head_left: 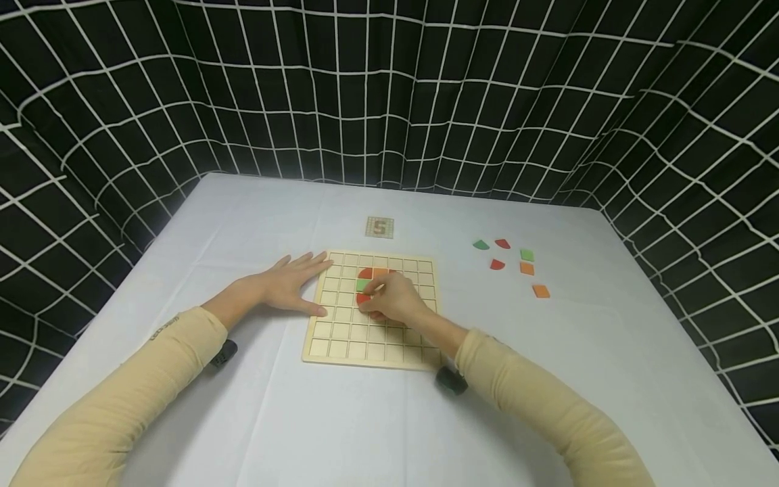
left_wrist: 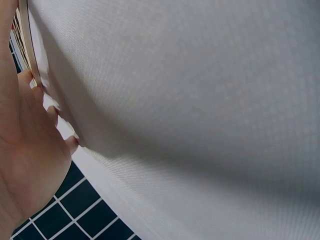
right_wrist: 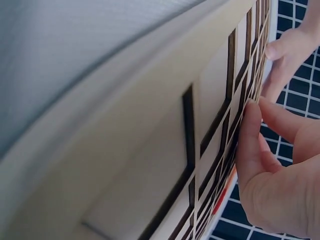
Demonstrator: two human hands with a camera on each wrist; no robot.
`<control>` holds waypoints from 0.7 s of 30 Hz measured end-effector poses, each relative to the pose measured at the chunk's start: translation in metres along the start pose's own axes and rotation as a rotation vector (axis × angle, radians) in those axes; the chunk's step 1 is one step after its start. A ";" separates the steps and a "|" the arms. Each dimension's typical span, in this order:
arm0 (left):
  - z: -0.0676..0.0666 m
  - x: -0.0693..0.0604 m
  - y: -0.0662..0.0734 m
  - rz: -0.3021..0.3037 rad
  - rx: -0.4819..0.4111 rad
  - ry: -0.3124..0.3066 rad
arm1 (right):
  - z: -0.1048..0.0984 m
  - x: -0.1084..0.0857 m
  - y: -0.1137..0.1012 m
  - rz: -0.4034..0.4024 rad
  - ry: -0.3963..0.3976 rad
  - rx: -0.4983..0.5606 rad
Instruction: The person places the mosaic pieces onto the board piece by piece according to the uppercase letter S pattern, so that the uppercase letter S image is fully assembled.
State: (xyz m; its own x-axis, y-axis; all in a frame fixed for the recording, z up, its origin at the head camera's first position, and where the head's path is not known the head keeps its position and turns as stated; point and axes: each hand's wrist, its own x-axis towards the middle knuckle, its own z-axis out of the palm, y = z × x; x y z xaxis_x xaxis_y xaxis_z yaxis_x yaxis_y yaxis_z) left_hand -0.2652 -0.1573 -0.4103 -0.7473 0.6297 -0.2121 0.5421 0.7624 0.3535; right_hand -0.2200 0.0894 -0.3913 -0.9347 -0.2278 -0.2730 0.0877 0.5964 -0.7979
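A pale wooden grid board (head_left: 341,352) lies on the table. My left hand (head_left: 292,283) is spread flat at its left side, with fingertips and thumb touching the board's edge; in the left wrist view the left hand (left_wrist: 35,145) shows beside that edge. Over the board's middle, the thumb and index finger of my right hand (head_left: 398,297) pinch a red quarter-circle tile (head_left: 362,298) at the surface. Just above it sit a green square tile (head_left: 362,285), another red tile (head_left: 365,273) and an orange square tile (head_left: 380,272). The right hand covers some nearby cells.
Loose tiles lie on the right: a dark green quarter-circle (head_left: 481,245), red quarter-circles (head_left: 502,243), a light green square (head_left: 527,255) and orange squares (head_left: 541,291). A small pattern card (head_left: 380,227) lies behind the board. Black gridded curtains (head_left: 365,95) stand behind the white table (head_left: 341,433).
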 end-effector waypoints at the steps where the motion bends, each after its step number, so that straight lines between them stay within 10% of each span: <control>1: 0.000 0.000 0.000 0.000 0.002 -0.001 | 0.000 0.000 0.001 -0.005 0.000 -0.005; 21: -0.001 -0.001 0.002 -0.001 0.015 -0.001 | -0.003 0.000 0.004 -0.054 -0.009 -0.032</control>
State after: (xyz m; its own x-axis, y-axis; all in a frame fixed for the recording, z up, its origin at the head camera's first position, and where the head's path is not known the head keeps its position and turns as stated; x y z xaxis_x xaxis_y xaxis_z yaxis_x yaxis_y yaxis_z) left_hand -0.2636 -0.1566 -0.4081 -0.7479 0.6287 -0.2131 0.5468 0.7655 0.3392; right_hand -0.2209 0.0938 -0.3932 -0.9346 -0.2667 -0.2352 0.0264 0.6076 -0.7938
